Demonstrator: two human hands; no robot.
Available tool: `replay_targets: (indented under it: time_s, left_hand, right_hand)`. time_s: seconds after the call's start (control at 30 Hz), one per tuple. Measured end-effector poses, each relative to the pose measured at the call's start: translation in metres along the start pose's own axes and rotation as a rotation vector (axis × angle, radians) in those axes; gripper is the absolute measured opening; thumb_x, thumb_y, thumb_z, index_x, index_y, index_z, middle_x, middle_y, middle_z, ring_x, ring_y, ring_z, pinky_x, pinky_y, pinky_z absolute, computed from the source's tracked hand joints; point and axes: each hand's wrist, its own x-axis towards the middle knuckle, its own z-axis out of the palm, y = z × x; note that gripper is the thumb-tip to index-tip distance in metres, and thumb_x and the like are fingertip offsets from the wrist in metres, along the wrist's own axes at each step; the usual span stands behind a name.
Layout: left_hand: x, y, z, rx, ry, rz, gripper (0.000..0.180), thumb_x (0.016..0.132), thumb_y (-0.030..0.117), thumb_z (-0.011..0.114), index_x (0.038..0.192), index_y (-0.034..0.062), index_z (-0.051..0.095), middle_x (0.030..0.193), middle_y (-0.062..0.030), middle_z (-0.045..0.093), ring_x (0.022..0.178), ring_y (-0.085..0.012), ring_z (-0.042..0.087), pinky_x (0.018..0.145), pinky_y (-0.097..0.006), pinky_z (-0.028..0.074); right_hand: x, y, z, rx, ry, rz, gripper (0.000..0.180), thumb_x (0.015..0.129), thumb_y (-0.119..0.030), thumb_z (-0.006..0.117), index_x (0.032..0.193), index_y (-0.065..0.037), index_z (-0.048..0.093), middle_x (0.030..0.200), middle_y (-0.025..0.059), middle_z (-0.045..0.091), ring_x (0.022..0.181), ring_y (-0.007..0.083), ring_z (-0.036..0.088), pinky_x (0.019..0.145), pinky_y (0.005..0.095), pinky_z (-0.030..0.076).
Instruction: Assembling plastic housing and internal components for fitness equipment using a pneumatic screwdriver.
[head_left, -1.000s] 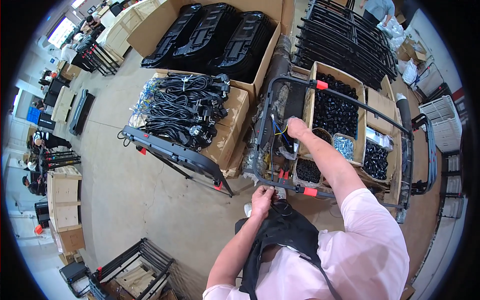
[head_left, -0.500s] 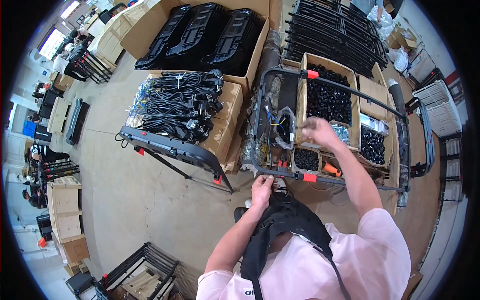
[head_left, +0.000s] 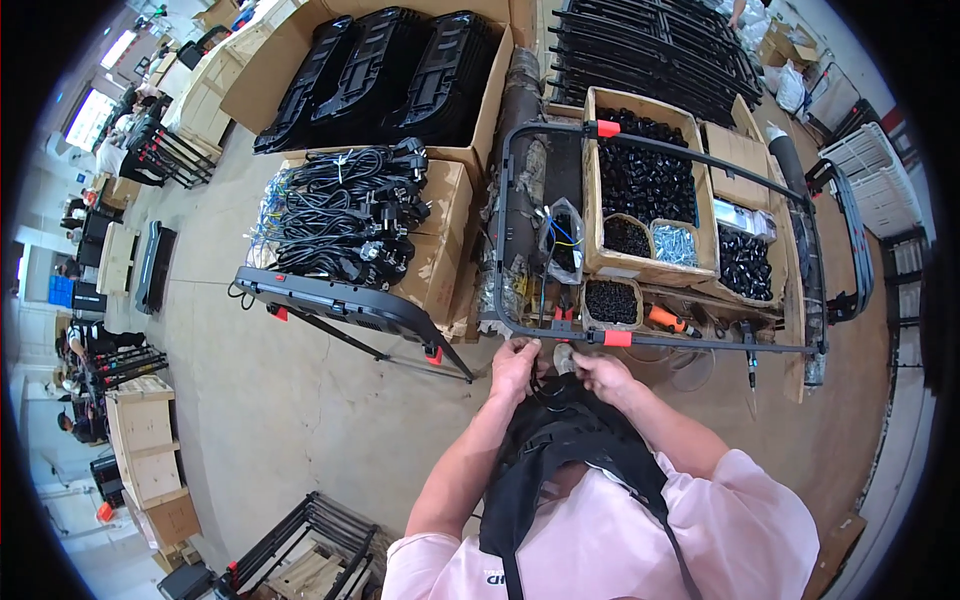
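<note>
Head view: a black frame with red fittings [head_left: 680, 342] is seen laid over the parts containers, its near bar just beyond both hands. The left hand [head_left: 513, 368] is held close to that bar, fingers narrowed; whether anything is gripped cannot be told. The right hand [head_left: 603, 378] is held near it, fingers curled; their hold cannot be told either.

Beneath the frame, an open box [head_left: 640, 269] is filled with black parts [head_left: 645, 180]; in its near end, small dark pieces [head_left: 626, 237] and silver screws [head_left: 675, 245] are kept apart. A nearer tub is filled with black bits [head_left: 611, 300]. Farther left, black shells [head_left: 370, 75] are stacked in a large carton [head_left: 265, 78], and coiled cables [head_left: 335, 215] are piled on a cardboard box [head_left: 445, 205].
</note>
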Motion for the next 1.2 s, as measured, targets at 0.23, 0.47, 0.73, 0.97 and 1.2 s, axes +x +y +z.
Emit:
replay_targets:
  time_s: [0.23,0.47,0.73,0.97,1.2]
  left_hand:
    - [0.02,-0.009,-0.015,-0.027,-0.035,-0.018,0.025,0.102,0.022,0.069,0.114,-0.0003,0.065,0.09,-0.0076,0.072,0.07,-0.017,0.069,0.063,-0.032,0.06]
    - [0.007,0.004,-0.012,0.033,-0.12,-0.104,0.023,0.106,0.026,0.065,0.113,0.0039,0.067,0.089,-0.0043,0.072,0.069,-0.0154,0.066,0.065,-0.032,0.059]
    - [-0.01,-0.014,-0.029,0.18,-0.182,-0.024,0.027,0.109,0.029,0.061,0.106,0.0038,0.07,0.086,-0.0026,0.07,0.066,-0.0115,0.061,0.059,-0.031,0.052]
    - [-0.011,-0.054,-0.029,0.283,-0.003,0.44,0.024,0.109,0.025,0.059,0.115,0.0034,0.067,0.081,0.0,0.061,0.069,-0.009,0.053,0.061,-0.029,0.045]
    - [0.0,-0.073,-0.038,0.226,-0.013,0.541,0.025,0.108,0.021,0.056,0.12,0.0015,0.065,0.084,0.0007,0.06,0.073,-0.009,0.053,0.064,-0.03,0.046]
  right_hand:
    - [0.018,-0.015,0.08,0.264,-0.195,-0.032,0.016,0.104,-0.024,0.068,0.112,-0.011,0.073,0.099,0.0035,0.072,0.086,0.0206,0.068,0.078,0.0414,0.056]
    - [0.015,-0.009,0.074,0.348,-0.253,0.021,0.021,0.107,-0.026,0.064,0.117,-0.009,0.072,0.102,0.0055,0.073,0.091,0.0248,0.07,0.084,0.0445,0.058]
    - [-0.041,-0.047,0.084,-0.559,-0.135,-0.426,0.024,0.105,-0.023,0.064,0.113,-0.004,0.077,0.1,0.008,0.076,0.093,0.0205,0.071,0.081,0.0355,0.055]
    - [-0.065,-0.109,0.13,-1.643,-0.247,-1.04,0.032,0.09,-0.012,0.065,0.12,-0.007,0.074,0.114,0.0122,0.073,0.106,0.0356,0.072,0.09,0.047,0.058]
    - [-0.038,-0.125,0.154,-2.149,-0.543,-0.95,0.023,0.087,-0.01,0.066,0.108,-0.003,0.069,0.109,0.0172,0.071,0.106,0.0364,0.072,0.09,0.0467,0.058]
